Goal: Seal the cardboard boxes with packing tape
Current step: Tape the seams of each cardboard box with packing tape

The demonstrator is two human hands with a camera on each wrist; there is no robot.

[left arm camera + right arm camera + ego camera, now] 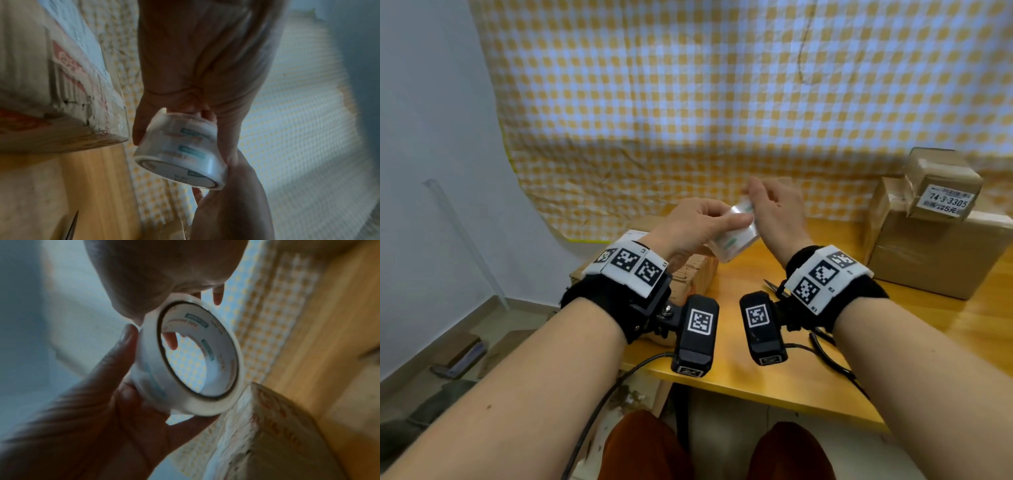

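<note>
A roll of clear packing tape [732, 236] hangs in the air above the table between both hands. My left hand [722, 219] grips the roll from the left, its thumb [127, 335] on the outer face. My right hand [756, 198] curls its fingers over the roll's upper rim [218, 296]. The roll's printed core [180, 154] shows in both wrist views. A worn cardboard box [695, 274] with a white label lies under my left wrist, and also appears as a box [51, 81] and a box [277, 434]. The views are blurred by motion.
At the right, a large taped box [935, 253] carries a small labelled box [941, 185]. Scissors [774, 286] lie on the yellow wooden table [756, 359] behind my right wrist. A checked cloth [722, 102] hangs behind. Flat cardboard [458, 356] lies on the floor at left.
</note>
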